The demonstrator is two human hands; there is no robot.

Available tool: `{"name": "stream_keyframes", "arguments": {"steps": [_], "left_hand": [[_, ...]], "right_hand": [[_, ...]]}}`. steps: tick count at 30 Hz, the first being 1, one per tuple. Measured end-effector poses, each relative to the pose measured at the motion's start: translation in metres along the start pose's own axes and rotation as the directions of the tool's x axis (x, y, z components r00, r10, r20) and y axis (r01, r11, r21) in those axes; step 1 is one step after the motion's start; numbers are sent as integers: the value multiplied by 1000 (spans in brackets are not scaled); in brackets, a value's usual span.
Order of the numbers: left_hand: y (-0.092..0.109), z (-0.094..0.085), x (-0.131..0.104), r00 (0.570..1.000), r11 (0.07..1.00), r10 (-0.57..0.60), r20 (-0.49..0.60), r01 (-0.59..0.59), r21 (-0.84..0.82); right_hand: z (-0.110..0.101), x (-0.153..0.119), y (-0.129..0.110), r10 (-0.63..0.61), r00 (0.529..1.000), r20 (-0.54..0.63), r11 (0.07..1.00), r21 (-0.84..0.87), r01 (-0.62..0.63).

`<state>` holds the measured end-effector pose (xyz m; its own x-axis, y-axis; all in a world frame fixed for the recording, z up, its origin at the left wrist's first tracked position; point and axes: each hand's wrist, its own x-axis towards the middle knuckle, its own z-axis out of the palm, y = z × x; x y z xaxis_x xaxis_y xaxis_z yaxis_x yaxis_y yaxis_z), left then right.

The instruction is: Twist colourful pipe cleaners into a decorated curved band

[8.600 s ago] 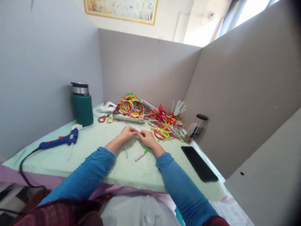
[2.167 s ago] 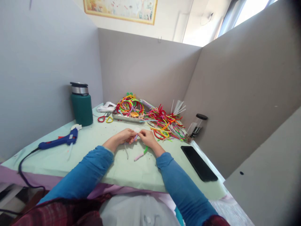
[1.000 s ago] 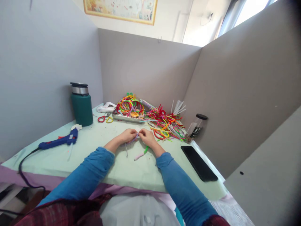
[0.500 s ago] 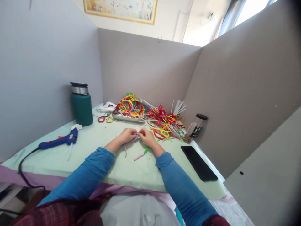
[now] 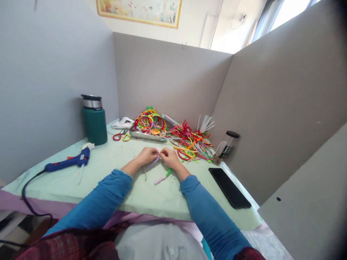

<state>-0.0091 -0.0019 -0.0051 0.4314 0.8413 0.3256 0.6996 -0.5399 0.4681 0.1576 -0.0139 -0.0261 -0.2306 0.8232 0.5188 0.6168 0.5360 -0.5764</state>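
Note:
Both my hands meet over the middle of the table, fingertips almost touching. My left hand (image 5: 146,156) is closed in a pinch on a purple pipe cleaner (image 5: 153,163), which hangs down below the fingers. My right hand (image 5: 168,156) pinches the same pipe cleaner near its upper part. A thin greyish strand (image 5: 145,174) dangles below my left hand. Just under my right hand lies a short pink and green pipe-cleaner piece (image 5: 163,178) on the table. The exact spot where the fingertips grip is too small to make out.
A metal tray (image 5: 148,136) heaped with colourful rings stands at the back, beside a pile of loose pipe cleaners (image 5: 189,139). To the left are a green bottle (image 5: 94,124), a blue glue gun (image 5: 69,163) and scissors (image 5: 121,137). A black phone (image 5: 229,187) and a clear jar (image 5: 228,144) are right.
The hands stay almost in place. The purple pipe cleaner's hanging part has shifted slightly and shows more clearly below the fingers.

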Motion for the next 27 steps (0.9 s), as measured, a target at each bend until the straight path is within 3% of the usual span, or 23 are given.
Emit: {"name": "stream_keyframes", "arguments": {"steps": [10, 27], "left_hand": [[-1, 1, -1, 994, 997, 70, -84, -72, -14], [-2, 0, 0, 995, 997, 74, -65, -76, -24]], "right_hand": [[1, 1, 1, -2, 1000, 1, 1000, 2, 2], [-3, 1, -5, 28, 999, 29, 999, -24, -28]]}}
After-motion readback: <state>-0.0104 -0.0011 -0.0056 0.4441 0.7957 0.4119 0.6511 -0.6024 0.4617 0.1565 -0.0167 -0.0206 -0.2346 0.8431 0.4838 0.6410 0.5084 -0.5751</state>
